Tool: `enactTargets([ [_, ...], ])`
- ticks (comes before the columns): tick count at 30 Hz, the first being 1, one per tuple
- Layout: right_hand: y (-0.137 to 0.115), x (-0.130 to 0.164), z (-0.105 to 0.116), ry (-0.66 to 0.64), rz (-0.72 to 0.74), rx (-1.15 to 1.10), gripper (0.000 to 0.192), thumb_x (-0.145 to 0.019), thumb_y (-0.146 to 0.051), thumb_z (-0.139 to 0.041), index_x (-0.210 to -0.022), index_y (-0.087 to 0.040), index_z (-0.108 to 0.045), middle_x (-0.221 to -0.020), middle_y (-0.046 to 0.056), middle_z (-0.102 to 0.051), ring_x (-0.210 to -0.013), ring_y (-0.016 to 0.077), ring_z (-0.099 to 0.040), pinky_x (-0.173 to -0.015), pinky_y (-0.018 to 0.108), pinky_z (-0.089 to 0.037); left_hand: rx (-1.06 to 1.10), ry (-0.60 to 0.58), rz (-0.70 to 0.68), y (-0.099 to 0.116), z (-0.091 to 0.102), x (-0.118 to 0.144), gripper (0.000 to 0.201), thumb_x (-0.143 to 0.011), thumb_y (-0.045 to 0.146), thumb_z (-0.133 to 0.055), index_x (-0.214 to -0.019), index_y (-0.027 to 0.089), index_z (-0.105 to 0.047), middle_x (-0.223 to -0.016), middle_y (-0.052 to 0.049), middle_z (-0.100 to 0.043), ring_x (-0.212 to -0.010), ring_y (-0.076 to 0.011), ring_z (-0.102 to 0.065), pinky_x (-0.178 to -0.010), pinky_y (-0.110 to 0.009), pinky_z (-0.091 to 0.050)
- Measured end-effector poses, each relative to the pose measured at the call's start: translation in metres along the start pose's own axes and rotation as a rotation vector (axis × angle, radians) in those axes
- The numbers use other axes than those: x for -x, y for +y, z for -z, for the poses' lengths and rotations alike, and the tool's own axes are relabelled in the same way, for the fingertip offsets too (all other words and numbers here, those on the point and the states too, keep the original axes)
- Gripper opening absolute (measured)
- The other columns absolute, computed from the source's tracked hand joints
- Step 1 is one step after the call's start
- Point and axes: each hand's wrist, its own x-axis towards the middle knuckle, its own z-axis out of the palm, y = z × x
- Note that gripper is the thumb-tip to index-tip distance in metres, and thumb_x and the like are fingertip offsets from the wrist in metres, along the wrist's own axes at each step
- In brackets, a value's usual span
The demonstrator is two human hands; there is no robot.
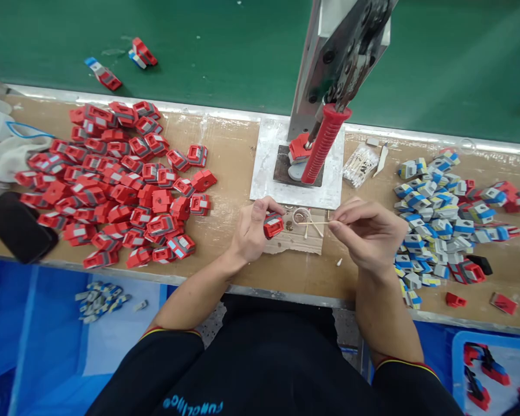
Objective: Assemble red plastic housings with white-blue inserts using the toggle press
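The left hand (253, 228) is pinching a small red plastic part (273, 225) between thumb and curled fingers, closed snugly around it and holding it just above the near edge of the workbench (229, 167). The right hand (366, 231) is gripping a thin wooden cotton swab (314, 223) in a narrow fingertip pinch, the stick lying level and pointing toward the red part, its far end stopping short of it. Both hands are hovering over a scrap of cardboard (297, 240), where a small clear ring-shaped cap (300, 215) and a few loose swabs are lying. Directly behind is standing a hand press (329, 69) with a red ribbed handle (325, 144), another red part sitting on its base. A heap of finished red parts (117, 179) is lying to the left, a heap of blue and grey parts (433, 214) to the right, and a bundle of swabs (359, 166) beside the press.
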Motion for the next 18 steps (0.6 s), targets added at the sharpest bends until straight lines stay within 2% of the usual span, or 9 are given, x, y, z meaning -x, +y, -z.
enactTargets([
  [2,0.004,-0.002,0.004,-0.096,-0.001,0.133,0.011,-0.087,-0.023,-0.080,-0.080,-0.025,-0.071,-0.072,0.001,-0.075,-0.065,0.0179,-0.068,-0.062,0.033,-0.054,0.043,0.011,0.014,-0.003,0.001,-0.002,0.075,-0.091,0.091,-0.038,-0.085,0.021,-0.065,-0.066,-0.004,-0.066,-0.050,-0.0136,-0.052,-0.044,-0.027,-0.038],
  [5,0.008,-0.004,0.001,-0.321,0.010,0.306,0.007,-0.093,-0.022,-0.072,-0.087,-0.025,-0.075,-0.084,0.002,-0.079,-0.078,0.0185,-0.071,-0.073,0.033,-0.057,0.196,0.034,0.054,-0.004,0.005,-0.006,0.062,-0.089,0.086,-0.052,-0.091,0.024,-0.058,-0.068,-0.001,-0.070,-0.045,-0.0126,-0.052,-0.040,-0.024,-0.038],
  [7,0.010,-0.007,0.004,-0.381,0.047,0.322,0.006,-0.097,-0.029,-0.071,-0.094,-0.025,-0.075,-0.093,0.003,-0.080,-0.088,0.0186,-0.072,-0.080,0.032,-0.058,0.324,0.023,0.076,-0.002,0.009,-0.009,0.051,-0.087,0.076,-0.064,-0.091,0.026,-0.053,-0.071,0.000,-0.072,-0.044,-0.0133,-0.053,-0.039,-0.023,-0.038],
  [9,0.009,-0.009,0.022,-0.233,0.071,0.326,0.014,-0.100,-0.038,-0.068,-0.099,-0.025,-0.073,-0.099,0.003,-0.080,-0.091,0.0173,-0.072,-0.079,0.031,-0.057,0.443,0.006,0.112,0.002,0.015,-0.013,0.039,-0.082,0.060,-0.073,-0.088,0.026,-0.053,-0.080,-0.003,-0.076,-0.049,-0.0150,-0.059,-0.039,-0.023,-0.035],
  [12,-0.001,-0.002,0.076,0.222,0.083,0.482,0.021,-0.103,-0.042,-0.060,-0.098,-0.025,-0.071,-0.095,0.003,-0.076,-0.083,0.0174,-0.068,-0.074,0.034,-0.054,0.576,-0.013,0.186,0.008,0.022,-0.018,0.027,-0.068,0.038,-0.077,-0.083,0.024,-0.059,-0.088,-0.005,-0.077,-0.059,-0.0188,-0.066,-0.044,-0.026,-0.042],
  [13,-0.005,0.003,0.096,0.298,0.068,0.583,0.021,-0.103,-0.041,-0.059,-0.096,-0.025,-0.071,-0.092,0.004,-0.075,-0.081,0.0187,-0.067,-0.075,0.036,-0.053,0.599,-0.013,0.203,0.010,0.023,-0.018,0.025,-0.064,0.032,-0.076,-0.082,0.023,-0.061,-0.090,-0.006,-0.076,-0.062,-0.0197,-0.067,-0.046,-0.027,-0.046],
  [14,-0.009,0.009,0.114,0.278,0.032,0.701,0.019,-0.101,-0.040,-0.062,-0.094,-0.025,-0.071,-0.091,0.004,-0.075,-0.082,0.0206,-0.066,-0.077,0.038,-0.053,0.612,-0.011,0.213,0.012,0.024,-0.018,0.024,-0.061,0.027,-0.074,-0.082,0.023,-0.063,-0.090,-0.006,-0.076,-0.065,-0.0202,-0.068,-0.049,-0.028,-0.049],
  [15,-0.012,0.015,0.129,0.193,-0.016,0.823,0.016,-0.099,-0.038,-0.065,-0.093,-0.025,-0.071,-0.091,0.005,-0.075,-0.084,0.0227,-0.066,-0.081,0.040,-0.052,0.617,-0.009,0.218,0.013,0.025,-0.018,0.024,-0.059,0.023,-0.073,-0.082,0.022,-0.064,-0.091,-0.006,-0.076,-0.066,-0.0205,-0.069,-0.050,-0.028,-0.050],
  [18,-0.013,0.030,0.146,-0.210,-0.184,1.136,0.014,-0.093,-0.034,-0.070,-0.100,-0.022,-0.074,-0.101,0.010,-0.077,-0.098,0.0296,-0.065,-0.090,0.045,-0.050,0.604,-0.004,0.189,0.014,0.023,-0.016,0.025,-0.061,0.017,-0.072,-0.084,0.023,-0.066,-0.093,-0.006,-0.076,-0.070,-0.0209,-0.071,-0.053,-0.028,-0.053],
])
